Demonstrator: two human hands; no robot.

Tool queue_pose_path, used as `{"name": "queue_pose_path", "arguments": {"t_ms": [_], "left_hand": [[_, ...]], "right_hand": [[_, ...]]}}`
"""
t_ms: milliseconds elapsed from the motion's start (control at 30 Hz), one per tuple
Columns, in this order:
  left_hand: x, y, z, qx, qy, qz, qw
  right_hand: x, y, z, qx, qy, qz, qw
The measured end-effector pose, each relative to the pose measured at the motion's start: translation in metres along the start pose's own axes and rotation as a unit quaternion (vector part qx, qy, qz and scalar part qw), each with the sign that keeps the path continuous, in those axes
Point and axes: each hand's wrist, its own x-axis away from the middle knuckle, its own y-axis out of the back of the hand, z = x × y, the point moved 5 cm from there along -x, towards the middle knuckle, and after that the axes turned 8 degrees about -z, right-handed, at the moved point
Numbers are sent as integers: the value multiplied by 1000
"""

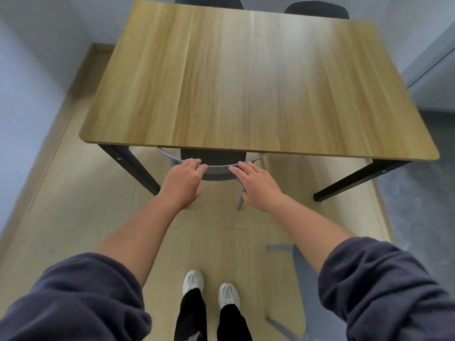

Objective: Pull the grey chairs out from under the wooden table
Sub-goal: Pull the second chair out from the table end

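A wooden table [246, 77] on black legs fills the upper view. A grey chair [216, 172] is tucked under its near edge; only the curved backrest rim and part of the dark seat show. My left hand [183, 182] rests its fingertips on the left part of the backrest rim, fingers apart. My right hand [256, 184] lies with spread fingers at the right part of the rim. Neither hand is closed around the rim. Two more dark chair backs, one at the left [209, 0] and one at the right [317, 9], peek over the far edge.
Another grey chair [302, 286] stands on the floor at my lower right, partly behind my right sleeve. My feet in white shoes [211, 287] stand on light wood flooring. Pale walls close in on the left and behind the table; grey flooring lies right.
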Motion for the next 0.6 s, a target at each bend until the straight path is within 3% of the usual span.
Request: {"name": "queue_pose_path", "arguments": {"t_ms": [133, 433, 600], "left_hand": [[-24, -16, 25, 2, -25, 8, 1000], [-59, -70, 73, -21, -119, 118, 986], [-78, -80, 75, -7, -110, 159, 981]], "right_hand": [[-28, -8, 6, 22, -15, 16, 1000], [-82, -38, 18, 71, -64, 54, 994], [-105, -48, 16, 73, -78, 100, 989]]}}
